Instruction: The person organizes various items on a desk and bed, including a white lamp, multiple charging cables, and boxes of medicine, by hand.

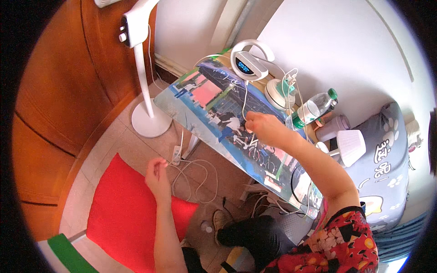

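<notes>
My right hand [264, 128] is over the tabletop, its fingers pinched on a thin white cable [246, 96]. That cable runs up to a white ring-shaped digital clock [249, 65] with a lit blue display. Lower and to the left, my left hand [158, 176] is above the red cushion [120, 207], fingers curled together. A white cord [215, 178] reaches its fingertips and loops over the floor. Just beyond them, a white power strip [176, 155] lies on the floor. The exact grip of the left fingers is hard to make out.
The picture-covered table [200, 119] holds a round white device [276, 94], a green-capped bottle [320, 105] and a small white lamp [351, 148]. A white stand [151, 119] is on the floor beside a wooden cabinet [59, 104]. A grey cushion [382, 159] is at right.
</notes>
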Tool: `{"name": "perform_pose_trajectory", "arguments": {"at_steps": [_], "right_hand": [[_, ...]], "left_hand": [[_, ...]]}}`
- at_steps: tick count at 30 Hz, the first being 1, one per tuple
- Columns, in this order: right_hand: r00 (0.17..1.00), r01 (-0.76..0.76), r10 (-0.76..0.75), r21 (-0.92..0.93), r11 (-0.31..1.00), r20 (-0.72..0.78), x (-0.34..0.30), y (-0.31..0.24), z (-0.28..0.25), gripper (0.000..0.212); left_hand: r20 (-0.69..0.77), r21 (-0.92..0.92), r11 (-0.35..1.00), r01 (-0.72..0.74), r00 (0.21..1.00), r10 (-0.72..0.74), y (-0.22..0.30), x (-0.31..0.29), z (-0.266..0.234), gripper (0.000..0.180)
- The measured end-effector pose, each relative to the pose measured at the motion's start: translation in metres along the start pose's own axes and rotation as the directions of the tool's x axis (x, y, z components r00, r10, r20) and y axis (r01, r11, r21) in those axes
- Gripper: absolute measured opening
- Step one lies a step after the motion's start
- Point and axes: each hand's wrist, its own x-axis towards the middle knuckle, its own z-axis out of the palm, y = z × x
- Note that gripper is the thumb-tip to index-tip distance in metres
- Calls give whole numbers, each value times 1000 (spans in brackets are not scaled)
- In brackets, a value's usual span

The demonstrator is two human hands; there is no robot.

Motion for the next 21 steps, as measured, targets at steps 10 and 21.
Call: {"name": "perform_pose_trajectory", "arguments": {"at_steps": [10,21], "right_hand": [[989,-89,142,602,794,-41,-26,-5,-4,30],[906,-107,401,990,-93,135,-49,-14,-27,29]], "left_hand": [[54,316,946,-77,997,63,102,-5,-2,18],[698,329,615,-717,623,353,284,152,195,49]]}}
